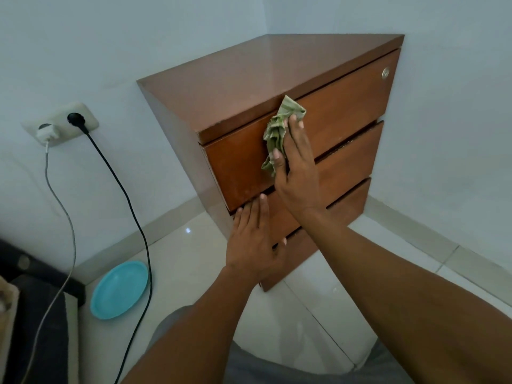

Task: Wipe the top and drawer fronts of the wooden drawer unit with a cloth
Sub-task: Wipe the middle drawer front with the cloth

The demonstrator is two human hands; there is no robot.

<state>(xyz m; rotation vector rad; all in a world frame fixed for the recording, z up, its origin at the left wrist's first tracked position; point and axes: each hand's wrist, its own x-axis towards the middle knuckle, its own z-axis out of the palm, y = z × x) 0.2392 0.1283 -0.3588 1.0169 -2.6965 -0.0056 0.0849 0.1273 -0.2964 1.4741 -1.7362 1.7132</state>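
The wooden drawer unit point(249, 76) stands in the room's corner, with three drawer fronts facing right and down in the view. My right hand point(297, 167) presses a crumpled green cloth point(279, 128) flat against the top drawer front point(346, 106), near its upper edge. My left hand point(253, 239) lies with fingers together on the second drawer front, at its left end, just under the top drawer's lower edge. It holds nothing. A round metal lock point(385, 72) sits at the top drawer's far right.
A wall socket point(62, 123) on the left wall holds a white plug and a black plug, with cables point(133, 214) trailing to the floor. A turquoise plate point(119, 290) lies on the white tile floor. Dark furniture point(33, 300) fills the lower left corner.
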